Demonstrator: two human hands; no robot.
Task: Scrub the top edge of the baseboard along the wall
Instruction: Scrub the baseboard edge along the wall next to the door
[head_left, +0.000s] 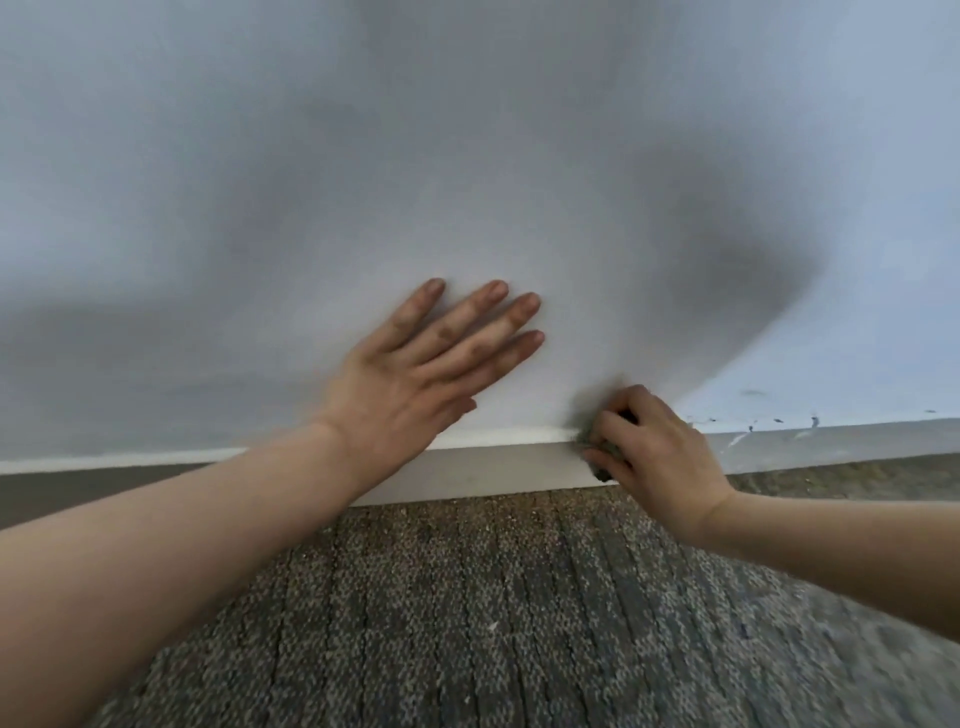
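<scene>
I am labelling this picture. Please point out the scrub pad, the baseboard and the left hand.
scrub pad (601, 474): head view, dark lower corner.
baseboard (493, 467): head view, front face.
left hand (410, 374): head view, back of hand.

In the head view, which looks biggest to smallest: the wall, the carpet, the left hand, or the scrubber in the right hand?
1. wall
2. carpet
3. left hand
4. scrubber: mostly hidden under the right hand, so only its showing bits are judged.
</scene>
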